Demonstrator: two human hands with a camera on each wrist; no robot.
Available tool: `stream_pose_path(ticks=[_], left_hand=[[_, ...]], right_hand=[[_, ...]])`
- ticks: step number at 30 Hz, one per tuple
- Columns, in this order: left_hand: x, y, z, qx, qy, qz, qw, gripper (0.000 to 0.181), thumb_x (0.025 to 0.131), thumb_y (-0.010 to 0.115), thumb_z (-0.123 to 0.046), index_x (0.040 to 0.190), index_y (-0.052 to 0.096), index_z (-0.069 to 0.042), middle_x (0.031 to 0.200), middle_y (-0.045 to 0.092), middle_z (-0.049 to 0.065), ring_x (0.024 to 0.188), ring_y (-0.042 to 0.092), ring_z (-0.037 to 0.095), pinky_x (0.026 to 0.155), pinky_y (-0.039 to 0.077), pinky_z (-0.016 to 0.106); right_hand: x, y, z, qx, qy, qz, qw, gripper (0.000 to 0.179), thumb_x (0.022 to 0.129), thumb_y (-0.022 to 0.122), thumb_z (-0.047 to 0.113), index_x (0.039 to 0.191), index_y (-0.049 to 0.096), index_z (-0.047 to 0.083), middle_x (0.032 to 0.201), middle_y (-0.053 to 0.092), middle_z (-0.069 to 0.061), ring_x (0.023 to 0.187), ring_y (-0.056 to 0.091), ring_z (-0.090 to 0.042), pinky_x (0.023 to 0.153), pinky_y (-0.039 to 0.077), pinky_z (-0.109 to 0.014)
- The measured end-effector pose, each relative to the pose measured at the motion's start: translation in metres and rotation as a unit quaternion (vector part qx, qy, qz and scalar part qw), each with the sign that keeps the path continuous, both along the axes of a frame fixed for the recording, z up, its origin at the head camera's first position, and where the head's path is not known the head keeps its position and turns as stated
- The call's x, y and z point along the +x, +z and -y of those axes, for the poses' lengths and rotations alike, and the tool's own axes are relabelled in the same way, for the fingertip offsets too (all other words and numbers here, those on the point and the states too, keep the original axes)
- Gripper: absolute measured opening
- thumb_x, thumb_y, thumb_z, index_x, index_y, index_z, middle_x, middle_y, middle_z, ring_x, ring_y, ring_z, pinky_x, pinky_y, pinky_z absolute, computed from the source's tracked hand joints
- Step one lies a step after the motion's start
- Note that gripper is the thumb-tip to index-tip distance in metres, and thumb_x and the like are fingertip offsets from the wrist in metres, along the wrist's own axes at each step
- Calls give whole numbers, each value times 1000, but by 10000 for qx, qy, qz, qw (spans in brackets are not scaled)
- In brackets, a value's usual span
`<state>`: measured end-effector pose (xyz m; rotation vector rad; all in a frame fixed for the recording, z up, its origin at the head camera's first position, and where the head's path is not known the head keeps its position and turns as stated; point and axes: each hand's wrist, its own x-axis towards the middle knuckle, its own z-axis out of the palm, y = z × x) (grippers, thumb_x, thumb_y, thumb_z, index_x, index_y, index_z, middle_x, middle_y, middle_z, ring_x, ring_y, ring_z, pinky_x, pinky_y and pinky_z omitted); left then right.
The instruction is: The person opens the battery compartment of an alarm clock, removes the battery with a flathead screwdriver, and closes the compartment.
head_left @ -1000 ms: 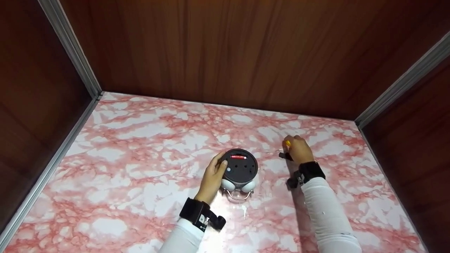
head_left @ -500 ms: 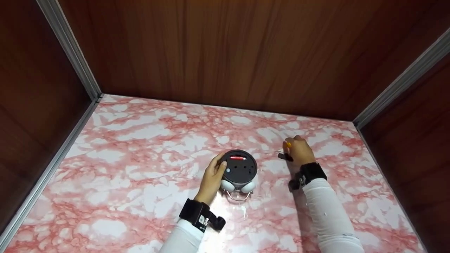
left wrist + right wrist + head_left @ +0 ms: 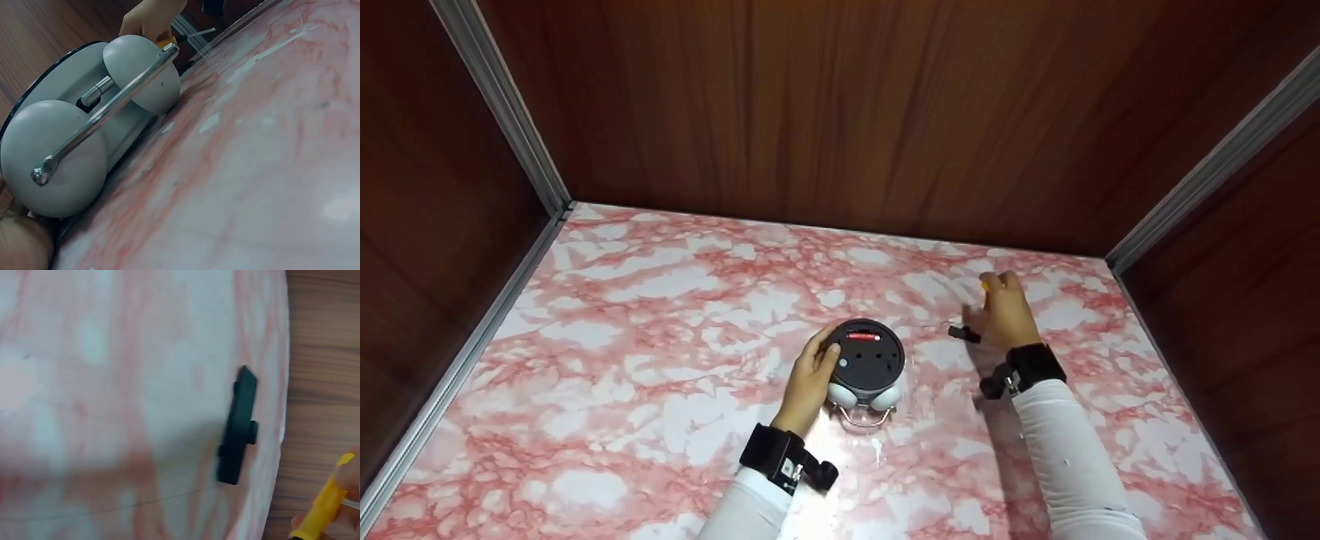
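Note:
A twin-bell alarm clock [image 3: 870, 367] lies with its black back up, its white bells and metal handle toward me. A red battery [image 3: 862, 337] shows in its uncovered compartment. My left hand [image 3: 808, 379] grips the clock's left side, thumb on the back's edge. To the right, my right hand [image 3: 1006, 311] holds a small screwdriver [image 3: 323, 509] by its yellow handle, raised above the table; its thin metal shaft shows in the left wrist view. On the table below and left of that hand is the black battery cover [image 3: 964, 334], apart from the fingers.
The table [image 3: 660, 360] has a red and white marbled top. Dark wood-grain panels [image 3: 840, 112] enclose it at the back and both sides, with grey metal strips [image 3: 502, 112] at the corners.
My right hand has moved up and slightly right with the screwdriver, away from the battery cover, which shows more fully. My left hand keeps its grip on the clock.

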<state>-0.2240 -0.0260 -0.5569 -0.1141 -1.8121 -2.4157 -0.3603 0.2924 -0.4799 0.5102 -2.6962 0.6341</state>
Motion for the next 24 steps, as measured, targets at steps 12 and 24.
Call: stream_pose_path(ticks=[12,24], left_hand=[[0,0,1,5,-15,-73,10000,47,107,52,-15,151,43,-1,151,48,17,141,44,26,118,34,35],[0,1,0,9,-19,6,10000,48,106,53,-15,151,43,-1,152,48,17,142,43,27,119,33,34]], right_hand=[[7,32,27,-1309,-58,-438,9904,23,102,42,-3,121,53,-9,98,59,-27,94,56,-44,90,44,-52],[27,45,58,-3063,-247,-482,9504,41,111,39,20,79,49,-4,68,48,-5,63,44,-17,62,36,-28]])
